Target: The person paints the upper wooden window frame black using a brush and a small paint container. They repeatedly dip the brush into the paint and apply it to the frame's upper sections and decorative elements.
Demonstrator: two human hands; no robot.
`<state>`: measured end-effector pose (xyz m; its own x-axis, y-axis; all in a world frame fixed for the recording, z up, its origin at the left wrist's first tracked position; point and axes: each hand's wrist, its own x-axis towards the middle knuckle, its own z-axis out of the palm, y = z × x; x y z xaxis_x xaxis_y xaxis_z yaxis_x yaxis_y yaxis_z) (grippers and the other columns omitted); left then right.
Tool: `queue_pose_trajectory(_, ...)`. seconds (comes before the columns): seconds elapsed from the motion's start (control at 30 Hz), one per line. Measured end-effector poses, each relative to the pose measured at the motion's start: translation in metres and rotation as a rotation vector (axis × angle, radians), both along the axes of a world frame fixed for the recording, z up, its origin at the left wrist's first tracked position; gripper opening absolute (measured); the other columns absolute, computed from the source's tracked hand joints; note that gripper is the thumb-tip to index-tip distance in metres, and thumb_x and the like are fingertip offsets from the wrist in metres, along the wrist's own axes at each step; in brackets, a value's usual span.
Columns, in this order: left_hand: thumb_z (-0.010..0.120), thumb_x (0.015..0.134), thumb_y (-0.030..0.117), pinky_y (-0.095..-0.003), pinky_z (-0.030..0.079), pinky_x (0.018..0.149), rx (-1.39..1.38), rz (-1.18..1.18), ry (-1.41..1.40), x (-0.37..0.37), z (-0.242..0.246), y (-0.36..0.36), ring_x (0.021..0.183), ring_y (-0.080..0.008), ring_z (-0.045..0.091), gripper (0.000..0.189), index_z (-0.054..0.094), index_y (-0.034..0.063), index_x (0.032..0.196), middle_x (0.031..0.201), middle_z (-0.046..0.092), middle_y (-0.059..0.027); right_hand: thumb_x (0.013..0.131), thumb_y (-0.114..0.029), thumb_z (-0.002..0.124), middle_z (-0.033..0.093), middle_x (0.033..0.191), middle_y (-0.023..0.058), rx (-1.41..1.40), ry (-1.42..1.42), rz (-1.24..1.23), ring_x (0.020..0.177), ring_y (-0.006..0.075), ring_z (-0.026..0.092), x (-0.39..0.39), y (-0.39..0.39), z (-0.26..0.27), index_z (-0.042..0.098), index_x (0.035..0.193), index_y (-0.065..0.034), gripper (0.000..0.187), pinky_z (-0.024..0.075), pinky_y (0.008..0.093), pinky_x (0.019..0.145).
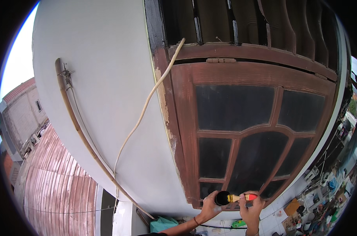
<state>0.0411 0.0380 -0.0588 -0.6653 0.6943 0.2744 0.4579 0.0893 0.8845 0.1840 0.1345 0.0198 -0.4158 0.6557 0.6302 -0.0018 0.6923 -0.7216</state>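
Note:
My left hand (pixel 208 208) grips a small round container (pixel 221 198) that looks black inside, at the lower middle of the view. A paintbrush (pixel 236 198) with a wooden handle and red end is in my right hand (pixel 251 211). Its bristle end lies at the container's mouth, and the bristles are hidden or lost in the black. Just beyond both hands is a brown wooden window sash (pixel 186 112) with dark glass panes. Above it run upright wooden slats (pixel 268 35); those on the left are glossy black, those on the right brown.
A white wall (pixel 107 53) borders the frame on the left. Across it hang a pale cable (pixel 143 110) and a bamboo pole (pixel 78 126). Below are a green plastic bag (pixel 163 224) and white floor tiles (pixel 270 222). Assorted clutter (pixel 311 212) covers the lower right; a corrugated roof (pixel 54 177) lies left.

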Motion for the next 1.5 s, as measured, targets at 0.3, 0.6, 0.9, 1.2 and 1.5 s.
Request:
queue_pose_trajectory(0.3,0.092,0.073,0.018,-0.0349,0.058,0.082,0.07,-0.04,-0.007,-0.006,0.005,0.011,0.092,-0.0241,0.075,0.045,0.07,0.001,0.109,0.099,0.076,-0.0143,0.091,-0.005,0.073,0.074,0.083,0.0106,-0.076,0.109,0.08,0.073,0.0206,0.074,0.001,0.018,-0.012,0.065,0.095,-0.0001,0.01,0.0553,0.0304,0.069)
queue_pose_trajectory(0.6,0.092,0.072,0.015,-0.0342,0.058,0.08,0.121,-0.067,-0.045,0.001,0.034,0.013,0.086,-0.0243,0.075,0.04,0.07,0.0001,0.103,0.096,0.075,-0.013,0.092,-0.006,0.075,0.076,0.097,0.0145,-0.082,0.16,0.182,0.091,0.0229,0.075,0.021,0.02,-0.003,0.065,0.101,0.0006,0.015,0.0581,0.0324,0.081)
queue_pose_trajectory(0.9,0.092,0.07,0.013,-0.0343,0.057,0.081,0.088,-0.088,-0.004,-0.002,0.034,0.016,0.089,-0.0241,0.076,0.043,0.07,-0.0013,0.104,0.097,0.076,-0.014,0.072,0.009,0.081,0.078,0.097,0.0113,0.296,0.049,0.199,0.086,0.0255,0.077,0.03,0.021,0.008,0.07,0.096,-0.0026,0.029,0.0622,0.0325,0.075)
queue_pose_trajectory(1.2,0.094,0.064,0.012,-0.0345,0.057,0.081,0.071,-0.111,-0.007,-0.005,0.026,0.017,0.091,-0.0257,0.076,0.053,0.069,-0.0021,0.108,0.096,0.076,-0.015,0.069,0.003,0.086,0.077,0.107,0.0064,0.442,-0.063,0.276,0.087,0.0234,0.077,0.035,0.006,0.013,0.074,0.096,-0.0059,0.031,0.0632,0.0329,0.07)
queue_pose_trajectory(1.5,0.092,0.076,0.022,-0.0304,0.058,0.078,0.126,-0.111,-0.049,-0.002,0.038,0.019,0.083,-0.0178,0.075,0.041,0.069,-0.0003,0.102,0.092,0.077,-0.0112,0.089,0.002,0.076,0.076,0.098,0.0179,0.075,0.318,0.115,0.081,0.0237,0.077,0.02,0.015,-0.001,0.066,0.1,0.0033,0.015,0.0635,0.0316,0.066)
